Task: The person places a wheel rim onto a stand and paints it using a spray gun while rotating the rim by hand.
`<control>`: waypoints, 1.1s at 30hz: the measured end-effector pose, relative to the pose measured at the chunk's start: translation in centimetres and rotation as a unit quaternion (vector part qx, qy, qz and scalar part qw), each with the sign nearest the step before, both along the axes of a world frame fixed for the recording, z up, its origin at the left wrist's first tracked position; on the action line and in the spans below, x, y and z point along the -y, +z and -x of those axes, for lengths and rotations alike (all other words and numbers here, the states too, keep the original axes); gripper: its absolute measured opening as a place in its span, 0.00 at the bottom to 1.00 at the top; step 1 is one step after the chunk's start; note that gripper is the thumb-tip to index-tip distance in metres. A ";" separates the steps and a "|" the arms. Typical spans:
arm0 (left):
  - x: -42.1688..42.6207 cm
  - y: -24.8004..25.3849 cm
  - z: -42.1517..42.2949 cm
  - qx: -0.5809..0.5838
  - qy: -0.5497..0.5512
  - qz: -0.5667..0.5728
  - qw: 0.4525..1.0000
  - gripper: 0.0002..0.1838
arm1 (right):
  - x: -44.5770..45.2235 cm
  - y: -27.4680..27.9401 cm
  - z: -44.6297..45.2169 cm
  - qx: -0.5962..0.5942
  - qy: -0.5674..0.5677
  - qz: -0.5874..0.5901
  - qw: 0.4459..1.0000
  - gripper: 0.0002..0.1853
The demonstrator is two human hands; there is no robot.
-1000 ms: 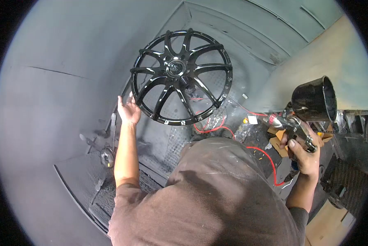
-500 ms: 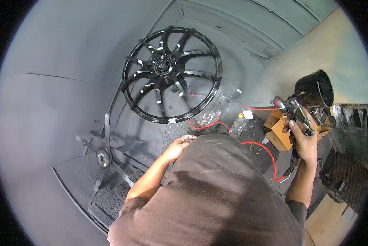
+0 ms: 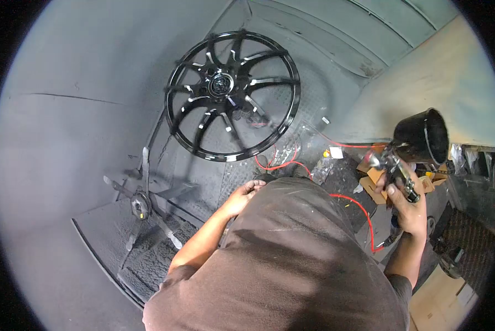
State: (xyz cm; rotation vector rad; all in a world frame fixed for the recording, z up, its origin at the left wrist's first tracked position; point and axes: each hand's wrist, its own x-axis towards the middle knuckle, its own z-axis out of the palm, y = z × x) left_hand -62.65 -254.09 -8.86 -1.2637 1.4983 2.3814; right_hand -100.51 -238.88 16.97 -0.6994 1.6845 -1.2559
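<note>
A glossy black alloy wheel (image 3: 242, 150) with slim curved spokes stands in front of me, its centre hub (image 3: 221, 85) facing me. My right hand (image 3: 408, 207) is wrapped round a spray gun (image 3: 392, 168), well to the right of the wheel and apart from it. On the gun sits a black-stained paint cup (image 3: 416, 138), its wide mouth turned to the right. A red hose (image 3: 367, 218) runs near the right wrist. Beside my shirt, low in front of me, my left hand (image 3: 243, 197) has its fingers curled; what they hold, if anything, is hidden.
An empty wheel stand with several arms (image 3: 141, 205) is at the lower left. Grey-coated walls (image 3: 82, 127) close in on the left and back. Cardboard boxes (image 3: 373, 190) lie below the spray gun. More red hose (image 3: 283, 167) loops across the stained floor.
The wheel's spokes have turned to another angle. My right hand and the spray gun have dropped slightly, with the cup tilted differently. My left hand is almost unmoved.
</note>
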 end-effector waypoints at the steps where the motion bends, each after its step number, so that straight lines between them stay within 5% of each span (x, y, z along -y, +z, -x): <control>1: -0.1 0.0 -0.3 -0.003 0.000 0.001 1.000 0.20 | 0.1 0.0 -0.6 -0.018 -0.027 0.030 0.999 0.28; 7: -0.2 -0.6 -1.5 -0.024 -0.012 0.040 0.999 0.20 | -0.2 -0.5 -0.8 -0.162 0.008 -0.027 0.986 0.25; 13: 0.5 -0.8 -2.4 -0.016 -0.015 0.079 0.997 0.19 | 3.0 0.7 -4.6 -0.083 0.166 -0.090 0.978 0.24; 15: 0.6 -2.0 -2.4 -0.076 -0.005 -0.003 0.997 0.18 | 5.7 2.0 -6.4 -0.112 0.231 -0.092 0.962 0.24; 21: 2.3 0.4 -0.6 -0.234 0.231 -0.045 0.943 0.18 | 12.8 3.7 -11.8 -0.117 0.352 0.036 0.928 0.24; 23: 2.9 -0.4 -0.4 -0.237 0.304 -0.089 0.918 0.18 | 14.8 4.3 -13.0 -0.203 0.358 0.105 0.905 0.23; 33: 3.7 -1.1 -1.1 -0.249 0.304 -0.086 0.916 0.15 | 18.8 3.8 -13.0 -0.198 0.189 0.109 0.956 0.26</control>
